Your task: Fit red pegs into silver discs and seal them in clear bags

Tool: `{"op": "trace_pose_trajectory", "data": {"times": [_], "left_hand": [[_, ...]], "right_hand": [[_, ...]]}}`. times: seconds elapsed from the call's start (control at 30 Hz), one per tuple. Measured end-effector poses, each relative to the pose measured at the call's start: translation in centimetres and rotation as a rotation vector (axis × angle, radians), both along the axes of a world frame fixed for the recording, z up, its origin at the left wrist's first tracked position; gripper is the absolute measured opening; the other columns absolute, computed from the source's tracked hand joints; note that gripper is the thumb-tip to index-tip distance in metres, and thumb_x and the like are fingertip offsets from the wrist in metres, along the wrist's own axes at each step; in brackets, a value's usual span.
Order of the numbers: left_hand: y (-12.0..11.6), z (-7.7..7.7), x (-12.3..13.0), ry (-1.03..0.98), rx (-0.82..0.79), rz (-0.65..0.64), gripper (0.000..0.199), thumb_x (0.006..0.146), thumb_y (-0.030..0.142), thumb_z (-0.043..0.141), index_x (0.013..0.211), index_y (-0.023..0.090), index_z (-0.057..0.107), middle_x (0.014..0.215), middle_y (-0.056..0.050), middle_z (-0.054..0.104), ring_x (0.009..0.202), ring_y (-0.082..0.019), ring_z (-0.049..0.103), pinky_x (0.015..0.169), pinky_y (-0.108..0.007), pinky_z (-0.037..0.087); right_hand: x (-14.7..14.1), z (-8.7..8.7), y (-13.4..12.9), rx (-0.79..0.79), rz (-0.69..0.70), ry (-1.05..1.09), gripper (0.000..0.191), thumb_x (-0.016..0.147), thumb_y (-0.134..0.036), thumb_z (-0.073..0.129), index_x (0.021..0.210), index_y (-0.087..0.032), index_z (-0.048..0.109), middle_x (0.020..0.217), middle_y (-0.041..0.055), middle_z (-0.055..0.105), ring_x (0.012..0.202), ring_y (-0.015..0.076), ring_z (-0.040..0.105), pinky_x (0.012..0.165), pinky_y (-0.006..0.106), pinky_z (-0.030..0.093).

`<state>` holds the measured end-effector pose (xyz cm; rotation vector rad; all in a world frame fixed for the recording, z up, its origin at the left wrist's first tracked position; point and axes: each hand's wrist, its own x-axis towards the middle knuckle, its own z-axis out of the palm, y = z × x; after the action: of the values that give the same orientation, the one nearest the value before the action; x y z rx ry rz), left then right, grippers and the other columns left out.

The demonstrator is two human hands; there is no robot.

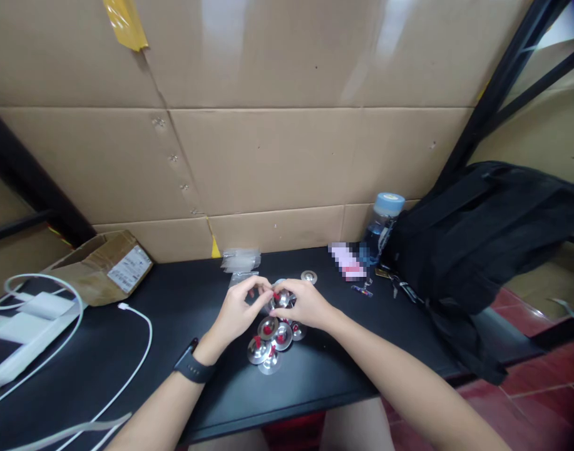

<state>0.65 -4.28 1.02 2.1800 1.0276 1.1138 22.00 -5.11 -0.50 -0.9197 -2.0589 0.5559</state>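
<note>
Several silver finger cymbals with red loops at their domed centres lie in a loose pile; one finger cymbal is in the middle of it. Above the pile, my right hand curls its thumb and fingers around the rim of a raised finger cymbal. My left hand meets it from the other side, thumb and forefinger pinched at that cymbal's red loop. A dark watch is on my left wrist. Farther back, a lone silver disc lies flat, and clear plastic bags are stacked behind my left hand.
An open cardboard box and a white power strip with cables occupy the left. At the right stand a blue-lidded bottle and a black backpack, with keys before them. A cardboard wall closes off the back.
</note>
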Motion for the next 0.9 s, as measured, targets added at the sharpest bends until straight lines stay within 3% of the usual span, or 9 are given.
{"op": "trace_pose_trajectory", "data": {"times": [0.07,0.17,0.27,0.4,0.53,0.7,0.8,0.9], "left_hand": [[0.1,0.0,-0.1,-0.002,-0.029,0.041,0.015,0.097,0.033,0.060,0.094,0.019,0.065,0.086,-0.002,0.070,0.077,-0.015,0.064,0.073,-0.027,0.047],[0.4,-0.3,-0.2,0.045,-0.146,-0.038,0.016,0.096,0.034,0.062,0.094,0.019,0.068,0.088,-0.002,0.073,0.082,-0.018,0.068,0.076,-0.028,0.050],[0.7,-1.1,0.1,-0.028,-0.267,-0.131,0.022,0.091,0.036,0.068,0.104,0.019,0.072,0.099,-0.006,0.077,0.091,-0.022,0.072,0.082,-0.031,0.054],[0.9,-2.0,0.6,-0.204,-0.341,-0.125,0.027,0.087,0.033,0.071,0.106,0.014,0.073,0.103,-0.010,0.078,0.092,-0.025,0.073,0.084,-0.034,0.056],[0.6,-2.0,0.8,-0.105,-0.279,-0.118,0.019,0.088,0.030,0.067,0.093,0.014,0.076,0.088,-0.006,0.078,0.081,-0.021,0.071,0.074,-0.029,0.052],[0.6,-0.5,-0.2,0.056,-0.124,-0.030,0.016,0.086,0.026,0.063,0.083,0.016,0.075,0.076,-0.002,0.075,0.071,-0.018,0.068,0.069,-0.026,0.048],[1.6,0.6,-2.8,0.263,-0.014,0.072,0.015,0.084,0.028,0.065,0.083,0.018,0.076,0.079,-0.002,0.076,0.071,-0.018,0.068,0.070,-0.026,0.047],[3.0,1.0,-6.5,0.439,-0.028,0.125,0.019,0.086,0.036,0.066,0.085,0.022,0.077,0.083,-0.002,0.077,0.077,-0.019,0.069,0.073,-0.027,0.047]], "right_hand": [[0.0,0.0,-0.1,-0.042,-0.065,0.077,0.034,0.078,-0.041,0.084,0.100,-0.022,0.066,0.095,0.0022,0.074,0.086,0.0198,0.069,0.079,0.030,0.050],[-0.2,0.0,-0.2,-0.119,-0.132,0.211,0.034,0.083,-0.042,0.079,0.107,-0.023,0.062,0.099,0.0019,0.075,0.092,0.0199,0.071,0.080,0.030,0.050],[-0.5,-0.1,-0.3,-0.177,-0.075,0.236,0.034,0.087,-0.042,0.075,0.110,-0.024,0.059,0.101,0.0019,0.074,0.092,0.0193,0.071,0.080,0.030,0.051],[-0.9,-0.5,-0.4,-0.193,0.007,0.181,0.044,0.083,-0.044,0.079,0.116,-0.025,0.058,0.101,0.0014,0.073,0.083,0.0178,0.069,0.076,0.029,0.051],[-1.0,-0.6,-0.5,-0.156,0.047,0.163,0.051,0.081,-0.044,0.081,0.122,-0.025,0.058,0.110,0.0029,0.073,0.094,0.0196,0.069,0.082,0.031,0.052],[-0.5,0.5,-0.5,-0.057,0.001,0.215,0.042,0.087,-0.040,0.075,0.123,-0.025,0.059,0.111,0.0038,0.071,0.093,0.0185,0.068,0.081,0.030,0.052],[1.4,0.8,0.7,0.000,-0.147,0.265,0.039,0.091,-0.037,0.070,0.125,-0.024,0.057,0.113,0.0052,0.070,0.089,0.0181,0.067,0.080,0.031,0.053],[4.5,0.2,2.7,0.061,-0.321,0.117,0.037,0.091,-0.036,0.068,0.125,-0.022,0.058,0.119,0.0085,0.069,0.099,0.0221,0.066,0.087,0.035,0.052]]}}
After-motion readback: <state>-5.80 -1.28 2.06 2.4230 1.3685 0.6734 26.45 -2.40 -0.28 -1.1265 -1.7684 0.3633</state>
